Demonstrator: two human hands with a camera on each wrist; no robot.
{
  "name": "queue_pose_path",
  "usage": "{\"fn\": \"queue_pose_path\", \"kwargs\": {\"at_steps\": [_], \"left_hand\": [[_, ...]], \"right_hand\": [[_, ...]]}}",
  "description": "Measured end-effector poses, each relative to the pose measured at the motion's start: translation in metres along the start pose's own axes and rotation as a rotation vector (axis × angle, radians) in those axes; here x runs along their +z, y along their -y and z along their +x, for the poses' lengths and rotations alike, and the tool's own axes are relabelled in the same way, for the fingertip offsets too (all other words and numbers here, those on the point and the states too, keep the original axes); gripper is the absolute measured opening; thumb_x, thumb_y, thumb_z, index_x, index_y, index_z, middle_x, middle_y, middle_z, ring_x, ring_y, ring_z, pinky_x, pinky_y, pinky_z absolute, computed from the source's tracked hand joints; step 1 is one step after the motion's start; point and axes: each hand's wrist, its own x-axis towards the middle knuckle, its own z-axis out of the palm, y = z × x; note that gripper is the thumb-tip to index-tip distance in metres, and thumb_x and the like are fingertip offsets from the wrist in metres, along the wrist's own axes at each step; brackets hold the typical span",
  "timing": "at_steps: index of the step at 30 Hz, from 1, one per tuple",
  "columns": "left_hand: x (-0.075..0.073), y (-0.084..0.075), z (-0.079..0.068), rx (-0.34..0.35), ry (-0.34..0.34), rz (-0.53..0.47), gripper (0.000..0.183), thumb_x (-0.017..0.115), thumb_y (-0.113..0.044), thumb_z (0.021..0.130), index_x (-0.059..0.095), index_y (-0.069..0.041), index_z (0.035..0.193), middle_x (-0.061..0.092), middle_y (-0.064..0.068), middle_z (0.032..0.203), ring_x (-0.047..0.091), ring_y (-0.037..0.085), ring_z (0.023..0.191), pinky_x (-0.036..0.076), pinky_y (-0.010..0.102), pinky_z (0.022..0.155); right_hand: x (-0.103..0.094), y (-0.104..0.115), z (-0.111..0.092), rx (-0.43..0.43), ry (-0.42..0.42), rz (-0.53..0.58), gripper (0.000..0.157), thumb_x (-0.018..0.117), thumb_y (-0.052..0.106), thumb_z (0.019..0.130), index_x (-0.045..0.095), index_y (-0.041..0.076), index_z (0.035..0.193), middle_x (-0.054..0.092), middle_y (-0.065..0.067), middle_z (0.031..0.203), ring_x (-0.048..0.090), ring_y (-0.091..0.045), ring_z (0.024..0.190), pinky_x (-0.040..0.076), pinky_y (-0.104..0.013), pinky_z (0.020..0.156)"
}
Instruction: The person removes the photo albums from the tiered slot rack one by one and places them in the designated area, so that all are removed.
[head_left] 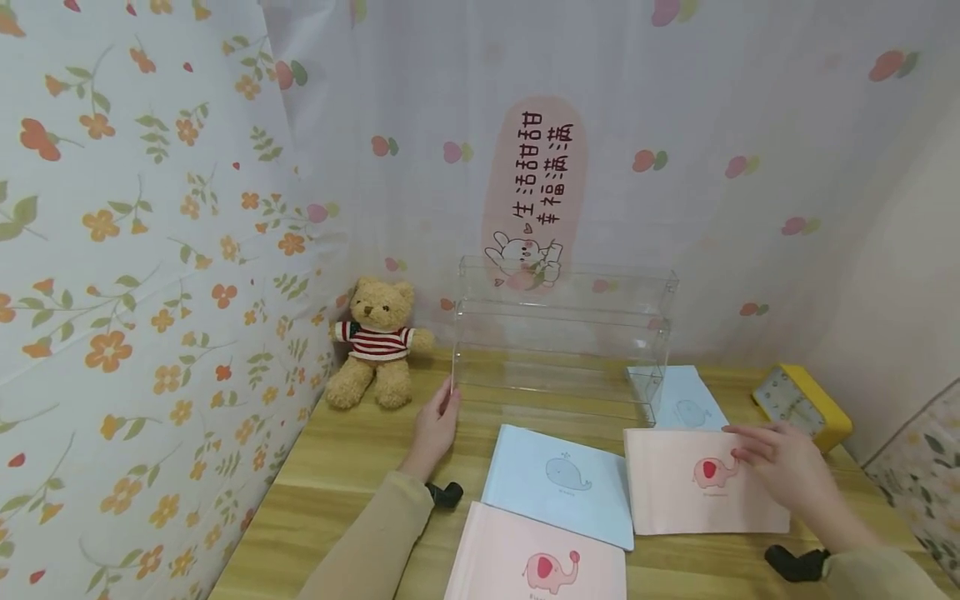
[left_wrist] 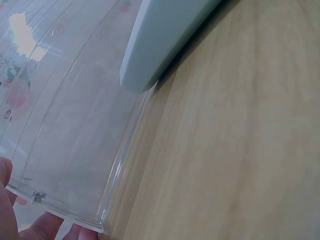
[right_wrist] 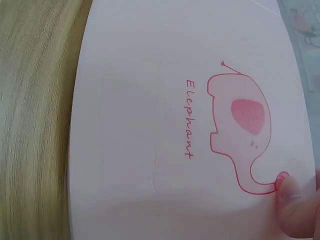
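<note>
A clear acrylic rack (head_left: 562, 325) stands at the back of the wooden table (head_left: 352, 467). My left hand (head_left: 442, 408) pinches the rack's front left edge; the left wrist view shows fingertips (left_wrist: 47, 230) at the clear panel (left_wrist: 75, 125) by a small screw. My right hand (head_left: 750, 446) lies flat on a pink booklet (head_left: 675, 500) with a red elephant drawing. One fingertip (right_wrist: 292, 210) presses on the pink booklet (right_wrist: 150, 125) at the tip of the elephant's trunk.
A pale blue whale booklet (head_left: 558, 483) and a second pink elephant booklet (head_left: 525, 558) lie near the front. Another blue booklet (head_left: 686, 400) lies behind the rack's right end. A teddy bear (head_left: 375, 342) sits at the back left, a yellow clock (head_left: 802, 404) at the right. Floral curtains enclose the table.
</note>
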Motion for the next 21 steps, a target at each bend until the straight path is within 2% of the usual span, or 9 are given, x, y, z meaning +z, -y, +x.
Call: {"fn": "queue_pose_path", "kwargs": {"at_steps": [4, 8, 12, 16, 18, 21], "left_hand": [[-0.004, -0.013, -0.006, -0.032, 0.013, -0.011, 0.056, 0.054, -0.048, 0.116, 0.058, -0.017, 0.162, 0.068, 0.023, 0.151, 0.067, 0.046, 0.137, 0.056, 0.062, 0.113], [-0.006, -0.022, -0.008, -0.082, 0.035, 0.000, 0.053, 0.054, -0.041, 0.117, 0.055, -0.016, 0.164, 0.065, 0.022, 0.155, 0.063, 0.045, 0.142, 0.052, 0.063, 0.117], [-0.007, -0.027, -0.009, -0.125, 0.045, -0.023, 0.053, 0.055, -0.039, 0.117, 0.054, -0.016, 0.165, 0.063, 0.019, 0.158, 0.061, 0.042, 0.146, 0.049, 0.063, 0.121], [-0.008, -0.025, -0.008, -0.128, 0.044, -0.038, 0.054, 0.056, -0.042, 0.116, 0.054, -0.017, 0.165, 0.063, 0.018, 0.159, 0.062, 0.041, 0.146, 0.050, 0.062, 0.121], [-0.008, -0.026, -0.008, -0.124, 0.044, -0.035, 0.054, 0.056, -0.041, 0.116, 0.054, -0.017, 0.164, 0.064, 0.018, 0.158, 0.063, 0.041, 0.144, 0.051, 0.062, 0.120], [-0.008, -0.027, -0.007, -0.116, 0.044, -0.027, 0.052, 0.057, -0.037, 0.116, 0.055, -0.015, 0.164, 0.065, 0.019, 0.156, 0.063, 0.042, 0.144, 0.051, 0.063, 0.119]], "right_hand": [[0.007, 0.003, 0.005, 0.015, 0.048, -0.032, 0.033, 0.082, 0.011, 0.095, 0.080, 0.004, 0.128, 0.069, -0.032, 0.121, 0.056, -0.052, 0.110, 0.050, -0.071, 0.091], [0.017, 0.001, 0.006, 0.009, 0.076, -0.081, 0.032, 0.082, 0.011, 0.095, 0.080, 0.006, 0.126, 0.068, -0.033, 0.124, 0.057, -0.056, 0.112, 0.042, -0.075, 0.099], [0.028, 0.002, 0.005, 0.081, 0.102, -0.050, 0.035, 0.081, 0.009, 0.095, 0.079, 0.005, 0.129, 0.061, -0.038, 0.133, 0.052, -0.063, 0.120, 0.039, -0.083, 0.105], [0.035, 0.010, 0.002, 0.158, 0.101, -0.032, 0.035, 0.079, 0.007, 0.094, 0.077, 0.007, 0.129, 0.052, -0.041, 0.141, 0.042, -0.068, 0.126, 0.036, -0.086, 0.104], [0.039, 0.018, -0.001, 0.140, 0.073, -0.051, 0.032, 0.080, 0.008, 0.094, 0.077, 0.008, 0.126, 0.053, -0.040, 0.140, 0.042, -0.066, 0.124, 0.038, -0.083, 0.102], [0.048, 0.040, -0.008, 0.046, 0.017, -0.040, 0.027, 0.082, 0.010, 0.094, 0.076, 0.007, 0.121, 0.061, -0.035, 0.131, 0.053, -0.059, 0.120, 0.046, -0.076, 0.100]]}}
